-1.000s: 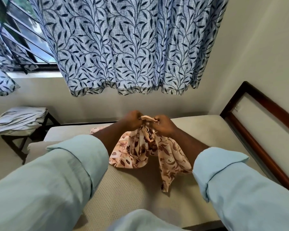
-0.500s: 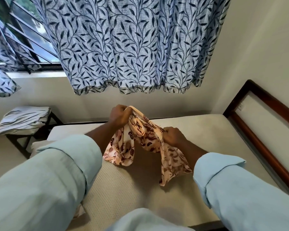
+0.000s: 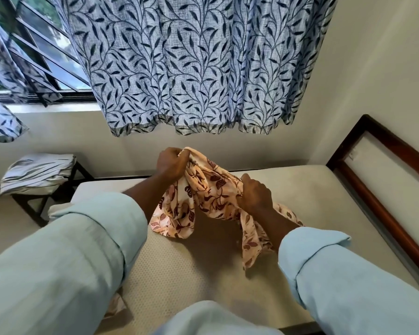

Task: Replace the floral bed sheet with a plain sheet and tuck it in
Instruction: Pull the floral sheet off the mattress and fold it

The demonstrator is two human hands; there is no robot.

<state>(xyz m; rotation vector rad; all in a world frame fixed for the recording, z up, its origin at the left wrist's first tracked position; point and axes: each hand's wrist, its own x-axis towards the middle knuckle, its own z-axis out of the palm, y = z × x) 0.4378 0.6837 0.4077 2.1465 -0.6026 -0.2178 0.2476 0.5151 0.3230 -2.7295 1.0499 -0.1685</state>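
The bunched floral sheet [image 3: 211, 197] hangs over the bare mattress [image 3: 179, 274], slanting between two fists, left hand [image 3: 171, 163] gripping its higher far end, right hand [image 3: 254, 195] clutching lower and nearer (folded cloth [image 3: 36, 172] well off left)

Setting: home bedroom. Evidence: bare mattress [image 3: 179, 274] in dark wooden bed frame [image 3: 385, 213], leaf-print curtain [image 3: 191, 64] over barred window [image 3: 41, 52], folded linen [image 3: 36, 172] on a small stool

Your left hand [image 3: 171, 163] and right hand [image 3: 254, 195] both grip the bunched floral sheet [image 3: 211, 189], its folds hanging below your fingers over the bare mattress [image 3: 179, 274].
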